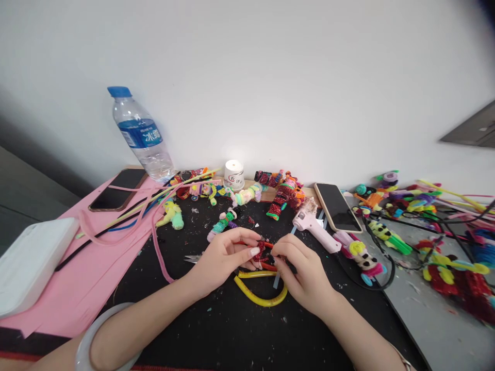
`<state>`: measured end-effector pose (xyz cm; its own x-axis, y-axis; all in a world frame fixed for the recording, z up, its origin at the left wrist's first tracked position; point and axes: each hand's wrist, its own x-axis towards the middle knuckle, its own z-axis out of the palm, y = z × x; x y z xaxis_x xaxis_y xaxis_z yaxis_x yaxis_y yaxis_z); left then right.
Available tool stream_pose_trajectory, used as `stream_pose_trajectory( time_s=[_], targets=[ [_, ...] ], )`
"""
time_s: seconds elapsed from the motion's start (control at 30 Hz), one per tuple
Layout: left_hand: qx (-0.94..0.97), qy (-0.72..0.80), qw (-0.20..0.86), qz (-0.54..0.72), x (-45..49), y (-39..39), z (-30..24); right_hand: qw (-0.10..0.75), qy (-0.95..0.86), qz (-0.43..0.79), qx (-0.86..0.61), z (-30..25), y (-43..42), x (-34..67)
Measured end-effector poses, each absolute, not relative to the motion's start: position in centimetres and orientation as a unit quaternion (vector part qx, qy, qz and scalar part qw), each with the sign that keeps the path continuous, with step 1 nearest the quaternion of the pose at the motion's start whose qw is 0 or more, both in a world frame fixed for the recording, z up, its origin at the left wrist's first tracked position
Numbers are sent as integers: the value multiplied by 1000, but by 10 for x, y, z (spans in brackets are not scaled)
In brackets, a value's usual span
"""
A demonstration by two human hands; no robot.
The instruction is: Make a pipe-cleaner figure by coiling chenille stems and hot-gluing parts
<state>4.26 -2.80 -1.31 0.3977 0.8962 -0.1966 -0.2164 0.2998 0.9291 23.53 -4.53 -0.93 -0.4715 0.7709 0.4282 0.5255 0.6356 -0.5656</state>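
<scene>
With our left hand (pixel 226 255), we are keeping a narrow grip on a dark red tinsel piece (pixel 262 251) above the black desk (pixel 209 324). Our right hand (pixel 303 265) is bringing its fingertips close together at the piece's right edge; we cannot tell whether that grip is holding anything. Below the piece, a yellow loop (pixel 265 301) is lying on the desk, and metal blades (pixel 192 258) are showing left of our fingers. A pink glue gun (pixel 317 230) is resting beyond our right hand, just beside a phone (pixel 337 207).
</scene>
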Motion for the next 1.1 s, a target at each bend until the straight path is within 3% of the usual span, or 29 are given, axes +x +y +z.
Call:
stream_pose_trajectory(
  time_s=[0.53,1.1],
  targets=[
    [451,359,732,363,43,-29,-8,385,-805,238,-382,-13,-44,236],
    [456,337,750,341,42,-29,-9,364,-800,266,-396,-15,-42,238]
  ],
)
